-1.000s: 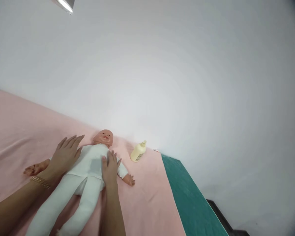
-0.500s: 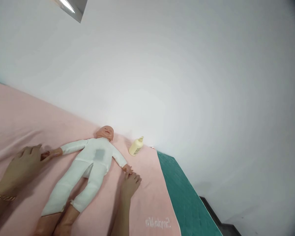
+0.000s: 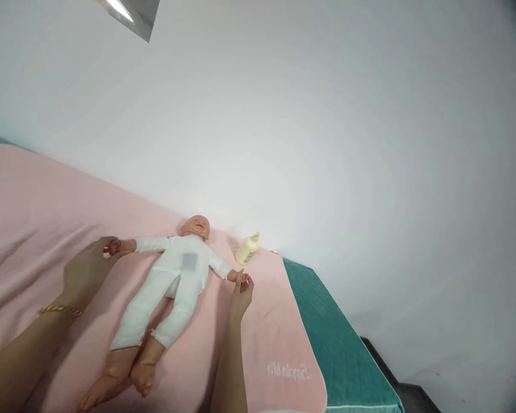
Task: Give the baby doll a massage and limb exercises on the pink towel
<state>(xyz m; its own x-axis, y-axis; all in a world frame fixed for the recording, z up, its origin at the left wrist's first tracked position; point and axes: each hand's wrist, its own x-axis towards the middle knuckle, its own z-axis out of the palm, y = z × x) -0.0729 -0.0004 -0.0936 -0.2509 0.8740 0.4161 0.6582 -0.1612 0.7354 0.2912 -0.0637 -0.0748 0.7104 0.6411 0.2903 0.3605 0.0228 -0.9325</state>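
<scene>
A baby doll (image 3: 184, 267) in a white suit lies on its back on a pink cloth (image 3: 279, 338), arms spread and bare feet toward me. My left hand (image 3: 88, 267), with a gold bracelet at the wrist, is closed around the doll's hand on the left side. On the right side, my right hand (image 3: 241, 295) pinches the doll's other hand between its fingers. A pale yellow pump bottle (image 3: 246, 250) stands beyond my right hand, beside the doll's shoulder.
The pink cloth covers a green surface (image 3: 335, 332) that shows at the right. A white wall (image 3: 327, 143) rises behind. Dark edging (image 3: 408, 393) shows at the lower right, and a grey panel with a light (image 3: 131, 14) at the top left.
Both my hands have closed on the doll's hands and moved up and to the right in view. The doll's arms are raised further outward. The whole view has shifted slightly.
</scene>
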